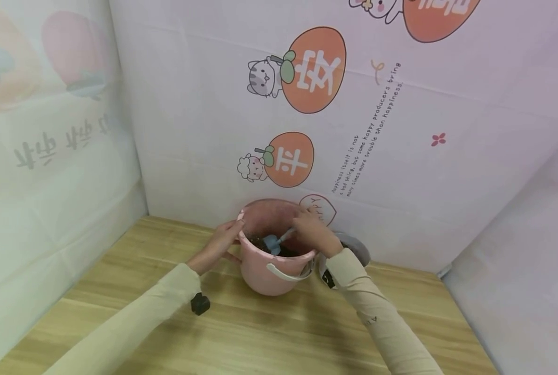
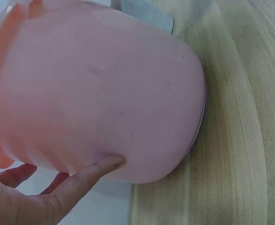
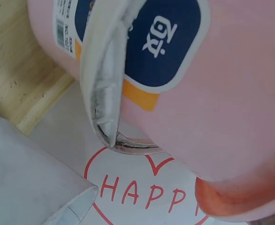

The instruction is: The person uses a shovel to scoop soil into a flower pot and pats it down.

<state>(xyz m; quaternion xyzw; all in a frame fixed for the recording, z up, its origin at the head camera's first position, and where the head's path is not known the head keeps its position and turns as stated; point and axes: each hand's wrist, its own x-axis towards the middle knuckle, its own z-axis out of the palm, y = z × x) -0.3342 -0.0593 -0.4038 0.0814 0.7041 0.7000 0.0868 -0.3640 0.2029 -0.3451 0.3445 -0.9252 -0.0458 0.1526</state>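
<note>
A pink bucket (image 1: 265, 276) with a white handle (image 1: 290, 274) stands on the wooden table, dark soil (image 1: 286, 252) inside it. My left hand (image 1: 220, 242) holds the bucket at its left side, fingers at the rim. Its thumb (image 2: 88, 180) lies against the outer wall in the left wrist view. Over the right part of the opening, my right hand (image 1: 314, 229) grips a small trowel (image 1: 272, 244) by its pale shaft. The blue blade points down into the soil, its tip partly hidden. Neither the right hand nor the trowel shows in the right wrist view.
Right of the bucket, partly behind my right wrist, is a grey rounded object (image 1: 358, 249). White printed cloth (image 1: 204, 130) rises close behind the bucket, with more cloth on both sides. The wooden table (image 1: 241, 338) extends toward me.
</note>
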